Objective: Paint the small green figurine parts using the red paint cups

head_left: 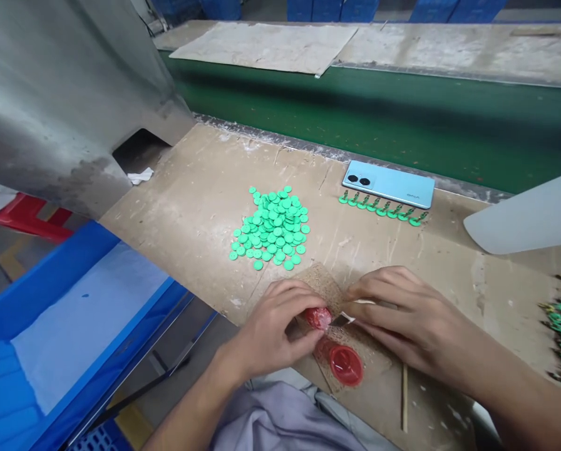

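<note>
Just above the brown bench (191, 207), my left hand (278, 322) curls round a small, round, shiny red piece (314, 317), pale end facing right, toward the flat grey blade (340, 320) my right hand (400, 307) pinches. I can't tell if they touch.

At the near edge of the brown surface (191, 207), the left hand (278, 326) pinched a red object (314, 316), and the right hand (402, 307) held a small tool (342, 319) at its end. A red cup (347, 365) sat just below. Green discs (277, 228) lay heaped mid-surface; along the far edge, a light-blue phone (396, 183) lay behind a row of green-based pieces (381, 210).
</note>
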Tool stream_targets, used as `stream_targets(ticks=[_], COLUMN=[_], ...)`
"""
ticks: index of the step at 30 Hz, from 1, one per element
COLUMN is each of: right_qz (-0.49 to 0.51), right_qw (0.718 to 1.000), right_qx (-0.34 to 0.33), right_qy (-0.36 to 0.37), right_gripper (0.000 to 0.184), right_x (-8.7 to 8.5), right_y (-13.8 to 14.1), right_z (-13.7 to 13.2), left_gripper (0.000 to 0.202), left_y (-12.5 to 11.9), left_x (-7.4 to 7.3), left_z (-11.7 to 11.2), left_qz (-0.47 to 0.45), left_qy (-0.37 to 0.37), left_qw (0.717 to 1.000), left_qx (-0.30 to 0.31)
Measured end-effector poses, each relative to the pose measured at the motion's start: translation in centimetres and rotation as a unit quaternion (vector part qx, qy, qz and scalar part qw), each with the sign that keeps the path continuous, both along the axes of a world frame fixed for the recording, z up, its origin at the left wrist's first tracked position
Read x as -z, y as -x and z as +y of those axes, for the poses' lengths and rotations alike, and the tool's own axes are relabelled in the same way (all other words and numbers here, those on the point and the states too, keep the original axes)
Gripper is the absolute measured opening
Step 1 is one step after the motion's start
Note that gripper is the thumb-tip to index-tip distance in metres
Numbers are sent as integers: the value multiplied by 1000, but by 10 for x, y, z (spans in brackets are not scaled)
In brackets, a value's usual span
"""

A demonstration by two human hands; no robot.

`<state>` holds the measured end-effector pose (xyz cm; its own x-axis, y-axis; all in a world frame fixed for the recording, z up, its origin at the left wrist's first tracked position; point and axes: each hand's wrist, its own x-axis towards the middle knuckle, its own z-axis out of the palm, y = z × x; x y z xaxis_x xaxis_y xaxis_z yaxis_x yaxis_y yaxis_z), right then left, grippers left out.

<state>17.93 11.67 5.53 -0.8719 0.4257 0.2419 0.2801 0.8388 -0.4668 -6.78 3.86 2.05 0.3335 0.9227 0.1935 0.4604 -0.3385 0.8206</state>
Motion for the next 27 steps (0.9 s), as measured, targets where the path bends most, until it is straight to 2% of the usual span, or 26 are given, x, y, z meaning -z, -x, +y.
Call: stream_targets(ticks=[10, 22, 27], right_qz=[5, 33, 20], right_qw=[1000, 999, 998], right_qx=[1, -6, -23], right_qy=[16, -29, -59], right_gripper=[13, 11, 17], right_x=[3, 6, 4], right_y=[-6, 4, 6], right_z=[-2, -10, -13], left_gripper=[28, 27, 27], left_y=[1, 1, 2], left_x=[2, 5, 6], left_z=[0, 1, 1], left_qz=[-11, -5, 0], left_qy=[-14, -36, -31], left_qw=[1000, 999, 999], left_qx=[-6, 16, 21])
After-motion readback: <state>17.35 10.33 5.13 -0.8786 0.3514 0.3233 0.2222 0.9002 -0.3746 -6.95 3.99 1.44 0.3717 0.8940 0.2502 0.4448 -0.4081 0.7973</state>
